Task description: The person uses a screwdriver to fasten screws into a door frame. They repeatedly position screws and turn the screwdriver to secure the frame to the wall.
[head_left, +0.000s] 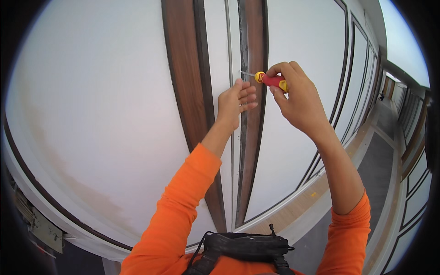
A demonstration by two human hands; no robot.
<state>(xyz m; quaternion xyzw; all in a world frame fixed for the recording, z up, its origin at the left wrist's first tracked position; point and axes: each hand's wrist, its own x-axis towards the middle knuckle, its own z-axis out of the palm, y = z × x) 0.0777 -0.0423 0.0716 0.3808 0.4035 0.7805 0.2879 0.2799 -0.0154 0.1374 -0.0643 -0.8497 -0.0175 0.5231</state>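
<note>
My right hand [295, 98] grips a screwdriver [270, 80] with a red and yellow handle, its thin metal shaft pointing left toward the narrow white strip [229, 50] between two brown wood-look strips [183, 78] on a white wall panel. Just below the tip, my left hand [234, 104] rests with fingers curled against that strip. The shaft tip touches the panel near a grey seam [244, 55]. Both arms wear orange sleeves.
White panels with dark trim [344, 68] run along the wall into a long corridor [385, 156] with a grey floor at the right. A black harness strap [243, 247] sits at my chest. A metal bracket [39, 224] shows at the lower left.
</note>
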